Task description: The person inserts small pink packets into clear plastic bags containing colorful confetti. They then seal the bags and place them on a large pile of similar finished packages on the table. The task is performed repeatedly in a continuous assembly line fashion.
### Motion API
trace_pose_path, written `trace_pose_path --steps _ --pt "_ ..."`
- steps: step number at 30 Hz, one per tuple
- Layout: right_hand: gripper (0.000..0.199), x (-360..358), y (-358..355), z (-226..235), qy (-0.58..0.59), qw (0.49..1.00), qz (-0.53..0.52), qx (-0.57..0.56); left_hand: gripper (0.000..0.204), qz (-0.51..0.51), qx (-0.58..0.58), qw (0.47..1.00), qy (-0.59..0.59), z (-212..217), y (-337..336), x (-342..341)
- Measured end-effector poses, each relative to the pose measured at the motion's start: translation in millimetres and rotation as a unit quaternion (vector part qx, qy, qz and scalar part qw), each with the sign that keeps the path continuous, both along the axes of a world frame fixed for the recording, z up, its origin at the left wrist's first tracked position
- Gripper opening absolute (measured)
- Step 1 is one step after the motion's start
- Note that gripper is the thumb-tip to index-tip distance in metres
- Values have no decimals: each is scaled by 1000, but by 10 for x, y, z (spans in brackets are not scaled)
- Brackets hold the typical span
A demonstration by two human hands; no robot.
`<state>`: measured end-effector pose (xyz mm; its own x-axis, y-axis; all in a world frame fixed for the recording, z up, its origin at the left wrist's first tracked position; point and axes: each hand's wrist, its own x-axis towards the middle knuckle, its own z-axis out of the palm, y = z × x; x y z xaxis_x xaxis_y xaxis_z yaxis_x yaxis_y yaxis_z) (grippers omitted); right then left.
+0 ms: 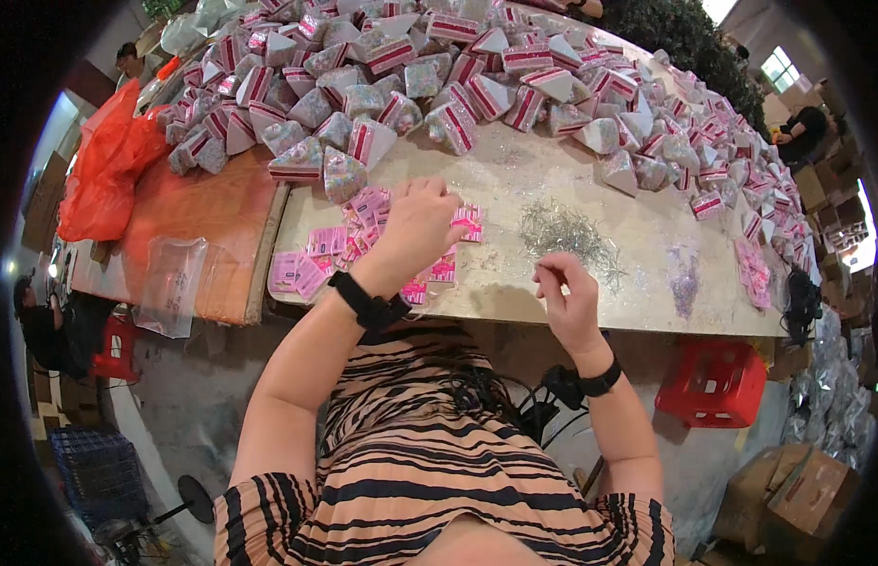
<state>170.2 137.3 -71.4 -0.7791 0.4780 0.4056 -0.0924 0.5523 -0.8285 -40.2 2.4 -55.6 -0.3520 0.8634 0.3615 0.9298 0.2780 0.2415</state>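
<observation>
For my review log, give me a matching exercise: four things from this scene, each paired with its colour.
Things:
1. crate
2. plastic bag
3. card labels
4. wrist bands

Colours:
A. pink
B. black
C. red
D. orange

Pairs: 1-C, 2-D, 3-A, 4-B. The left hand rests on the card labels.
</observation>
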Motion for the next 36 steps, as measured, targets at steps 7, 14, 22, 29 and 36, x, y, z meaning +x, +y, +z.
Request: trace_pose_path --steps 7,14,22,29,36 --pt "5 -460 -119 92 -5 967 75 -242 13 15 -23 996 -82 -19 232 -70" --pt "9 -732 61 44 10 987 -56 -148 16 2 16 964 -267 76 186 -152" --pt "12 -1088 262 -142 60 977 -91 -183 14 -23 43 974 -223 150 197 -125" --pt "12 -1337 293 -384 93 962 -87 -240 14 -23 51 978 -199 106 197 -127" --pt "8 -1199 138 -176 9 919 -13 -394 13 -9 106 987 -119 16 205 -170"
